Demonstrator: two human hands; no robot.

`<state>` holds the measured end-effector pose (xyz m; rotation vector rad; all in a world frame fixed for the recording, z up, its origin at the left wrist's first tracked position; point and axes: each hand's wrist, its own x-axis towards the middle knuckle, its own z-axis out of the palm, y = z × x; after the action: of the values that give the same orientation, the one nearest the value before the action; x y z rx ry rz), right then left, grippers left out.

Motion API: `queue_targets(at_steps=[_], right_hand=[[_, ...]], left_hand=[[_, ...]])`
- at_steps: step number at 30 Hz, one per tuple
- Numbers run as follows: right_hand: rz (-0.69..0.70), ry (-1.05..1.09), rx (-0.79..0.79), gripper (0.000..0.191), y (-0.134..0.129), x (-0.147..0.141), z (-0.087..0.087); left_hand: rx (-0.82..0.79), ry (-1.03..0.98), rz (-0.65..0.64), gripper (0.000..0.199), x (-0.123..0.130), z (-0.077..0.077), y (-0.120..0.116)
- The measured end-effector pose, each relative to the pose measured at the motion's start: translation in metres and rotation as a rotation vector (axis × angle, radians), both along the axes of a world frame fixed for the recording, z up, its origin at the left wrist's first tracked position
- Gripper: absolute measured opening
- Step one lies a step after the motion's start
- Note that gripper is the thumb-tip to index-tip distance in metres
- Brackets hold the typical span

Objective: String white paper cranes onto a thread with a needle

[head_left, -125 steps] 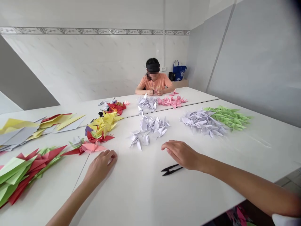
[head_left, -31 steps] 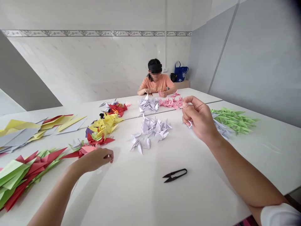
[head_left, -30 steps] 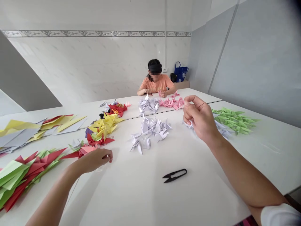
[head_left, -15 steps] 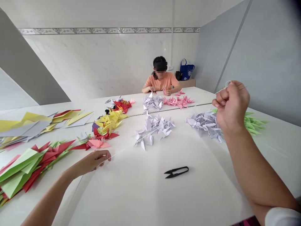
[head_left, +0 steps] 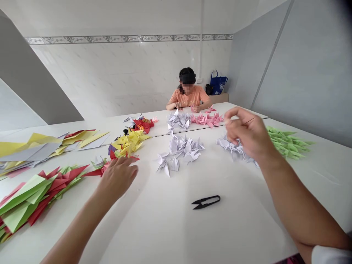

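My left hand [head_left: 118,178] reaches palm down over the red and pink folded paper cranes [head_left: 106,167]. Its fingers are stretched out and the thumb stands apart; whether the fingertips touch a crane is hidden. My right hand [head_left: 246,134] is raised in front of a heap of white folded paper pieces [head_left: 232,146], its fingers curled together and slightly blurred. What it pinches cannot be made out. A loose pile of white paper cranes [head_left: 181,148] lies between the hands. Black thread snips [head_left: 206,201] rest on the table nearer to me, blades pointing left.
Yellow cranes [head_left: 129,143] lie beyond my left hand, and green folded pieces [head_left: 288,143] at the right. Green and red folded papers [head_left: 41,194] are heaped at left. Across the table a person [head_left: 188,97] handles pink paper near pink cranes [head_left: 207,119].
My left hand has moved up and forward onto the red and pink cranes, no longer on the white thread. My right hand has come left and down; its needle and thread no longer show.
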<state>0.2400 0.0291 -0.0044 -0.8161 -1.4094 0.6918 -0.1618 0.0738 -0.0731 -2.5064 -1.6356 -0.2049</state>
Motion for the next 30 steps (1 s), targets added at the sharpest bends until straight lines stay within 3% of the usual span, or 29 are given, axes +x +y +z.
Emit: queue_targets(at_steps=[2,4,8,10,12,16,23,30], right_hand=[[0.115,-0.106,-0.052,0.013,-0.008,-0.019,-0.004],[0.199,-0.152,-0.087,0.018,-0.014,-0.033,-0.008],[0.302,-0.172,-0.139,0.022,-0.018,-0.044,-0.014],[0.323,-0.174,-0.153,0.021,-0.018,-0.045,-0.016],[0.326,-0.177,-0.163,0.021,-0.017,-0.044,-0.017],[0.255,-0.121,-0.144,0.021,-0.013,-0.040,-0.019],[-0.039,0.258,-0.022,0.023,0.016,-0.013,-0.009],[-0.351,0.426,0.037,0.028,0.052,0.049,-0.008]], left_hand=[[0.037,-0.022,-0.060,0.042,0.037,0.016,-0.006],[-0.012,-0.224,-0.135,0.042,0.075,0.031,-0.016],[-0.347,-0.834,-0.434,0.044,0.134,0.049,-0.044],[-0.567,-0.920,-0.527,0.041,0.151,0.051,-0.054],[-0.649,-0.953,-0.481,0.036,0.157,0.050,-0.058],[-0.593,-0.873,-0.330,0.046,0.147,0.050,-0.051],[-0.499,-0.539,-0.333,0.049,0.098,0.078,-0.032],[-0.418,-0.680,-0.166,0.046,0.041,0.097,-0.021]])
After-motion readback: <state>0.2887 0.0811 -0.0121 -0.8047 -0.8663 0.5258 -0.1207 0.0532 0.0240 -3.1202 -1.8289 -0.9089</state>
